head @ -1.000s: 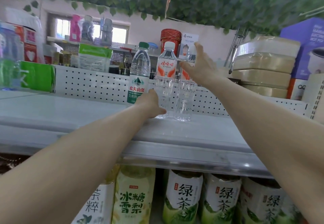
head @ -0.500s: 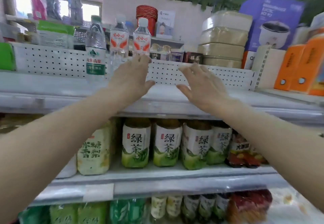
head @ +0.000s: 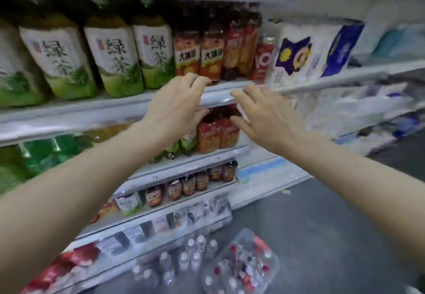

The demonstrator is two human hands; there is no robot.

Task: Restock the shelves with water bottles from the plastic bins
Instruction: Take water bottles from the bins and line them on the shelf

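head | your left hand (head: 174,107) and right hand (head: 266,119) were spread wide, empty, before the shelf edge (head: 216,97) | water bottles (head: 184,259) stood on the floor below beside a plastic bin (head: 241,268) | likely slick, heavy when full: grip mid-body | tea bottles (head: 115,59) crowded the shelf; lower shelves jutted over the reach

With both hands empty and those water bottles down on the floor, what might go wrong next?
1. The water bottles stand loose on the floor beside the plastic bin, close to the shelf base; a step or a reach could knock them over.
2. The left hand and right hand hover open near the shelf edge; dropping them quickly might bump the red-labelled bottles just behind.
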